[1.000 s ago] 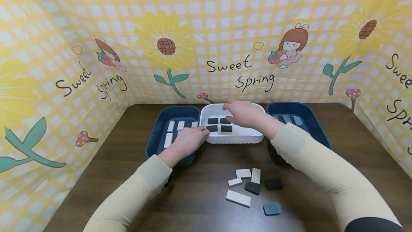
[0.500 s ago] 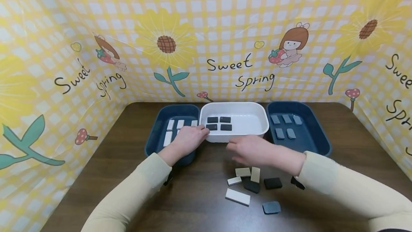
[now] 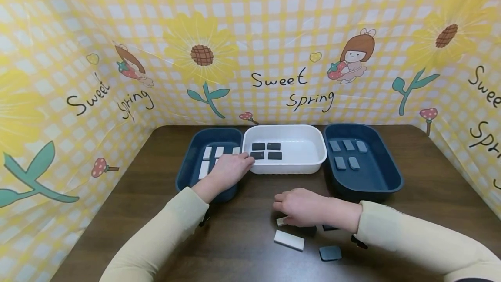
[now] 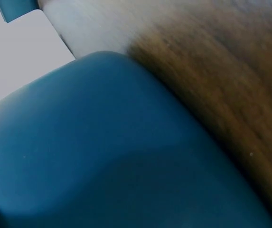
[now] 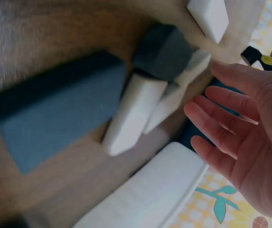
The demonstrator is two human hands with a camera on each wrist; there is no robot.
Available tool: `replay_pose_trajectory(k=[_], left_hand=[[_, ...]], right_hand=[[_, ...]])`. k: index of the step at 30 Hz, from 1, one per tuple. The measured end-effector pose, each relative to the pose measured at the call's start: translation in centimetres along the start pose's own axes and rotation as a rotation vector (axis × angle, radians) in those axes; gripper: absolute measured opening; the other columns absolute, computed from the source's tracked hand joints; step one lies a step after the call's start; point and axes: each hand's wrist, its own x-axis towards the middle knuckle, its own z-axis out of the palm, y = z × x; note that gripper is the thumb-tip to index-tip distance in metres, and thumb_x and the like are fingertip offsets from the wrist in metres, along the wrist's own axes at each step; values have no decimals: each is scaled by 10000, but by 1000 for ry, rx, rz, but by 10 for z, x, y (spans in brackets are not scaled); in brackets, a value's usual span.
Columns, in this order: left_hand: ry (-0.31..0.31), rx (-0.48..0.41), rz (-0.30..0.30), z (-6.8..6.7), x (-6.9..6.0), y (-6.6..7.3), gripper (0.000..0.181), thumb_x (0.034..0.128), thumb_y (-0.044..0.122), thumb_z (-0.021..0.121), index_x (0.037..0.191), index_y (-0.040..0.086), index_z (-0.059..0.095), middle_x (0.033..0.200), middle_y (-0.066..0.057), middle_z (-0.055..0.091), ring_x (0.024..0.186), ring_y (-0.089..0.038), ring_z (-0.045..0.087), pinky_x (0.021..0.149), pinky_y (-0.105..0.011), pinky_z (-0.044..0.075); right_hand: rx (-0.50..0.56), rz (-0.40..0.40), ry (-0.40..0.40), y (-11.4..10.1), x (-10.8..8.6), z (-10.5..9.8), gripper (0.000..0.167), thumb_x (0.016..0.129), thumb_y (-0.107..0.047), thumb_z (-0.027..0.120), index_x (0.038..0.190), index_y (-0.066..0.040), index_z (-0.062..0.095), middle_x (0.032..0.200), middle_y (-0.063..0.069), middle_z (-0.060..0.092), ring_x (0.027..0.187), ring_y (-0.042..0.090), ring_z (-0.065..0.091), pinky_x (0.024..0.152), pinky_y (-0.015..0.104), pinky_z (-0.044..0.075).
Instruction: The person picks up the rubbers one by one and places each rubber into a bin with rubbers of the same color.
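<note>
My left hand (image 3: pixel 230 169) rests over the left blue tray (image 3: pixel 183 173), its fingertips at the front-left corner of the white tray (image 3: pixel 285 169). Its grip is hidden; only the blue tray's wall (image 4: pixel 107 118) fills much of the left wrist view. My right hand (image 3: pixel 301 207) is over the loose blocks on the table. In the right wrist view that hand (image 5: pixel 254 128) has its fingers parted and holds nothing. Its fingertips are near a small white block (image 5: pixel 200 66). White blocks (image 5: pixel 133 114) and a rounded black block (image 5: pixel 160 52) lie beside it.
Several white blocks (image 3: pixel 204 169) lie in the left tray, several black blocks (image 3: pixel 275 156) in the white tray. The right blue tray (image 3: pixel 393 186) holds several blue-grey blocks (image 3: pixel 340 162). A long white block (image 3: pixel 288 240) and a blue-grey block (image 3: pixel 330 253) lie nearer on the table.
My right hand has drawn back from above the white tray to the loose blocks on the table. The left hand has stayed at the tray edge.
</note>
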Motion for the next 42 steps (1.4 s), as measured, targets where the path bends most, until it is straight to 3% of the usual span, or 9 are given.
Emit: replay_pose_trajectory(k=[5, 27, 33, 36, 42], left_hand=[[5, 9, -1, -1, 0, 1, 172, 995, 289, 568, 1058, 190, 695, 837, 37, 630, 658, -93, 542, 668, -213, 480], [4, -4, -4, 1, -3, 1, 167, 997, 272, 567, 1055, 182, 695, 851, 28, 640, 670, -104, 551, 684, -226, 493], [30, -14, 25, 1, -1, -1, 147, 985, 251, 590, 1053, 164, 686, 860, 15, 639, 674, -114, 558, 680, -234, 499], [33, -44, 25, -2, -2, -3, 170, 980, 269, 596, 1070, 152, 681, 893, 11, 647, 693, -122, 570, 687, -250, 508], [-5, -177, -39, -17, -10, -17, 347, 995, 350, 553, 1233, 111, 633, 1155, -50, 653, 921, -174, 630, 858, -366, 517]], right_hand=[[25, 12, -28, -1, 4, 6, 206, 876, -209, 741, 1066, -147, 691, 901, -54, 627, 737, 38, 561, 662, 167, 475], [12, -4, 10, -8, 7, 18, 124, 870, -164, 733, 981, -120, 702, 846, -34, 622, 777, 81, 575, 658, 204, 485], [33, 13, 12, -7, 6, 17, 141, 862, -162, 745, 991, -121, 706, 863, -29, 631, 779, 82, 578, 675, 202, 493], [29, 15, 15, -6, 6, 17, 145, 853, -165, 755, 983, -123, 705, 860, -30, 629, 779, 83, 579, 673, 205, 494], [31, 12, 18, -6, 5, 17, 147, 854, -170, 755, 984, -127, 703, 854, -34, 623, 777, 83, 575, 662, 202, 490]])
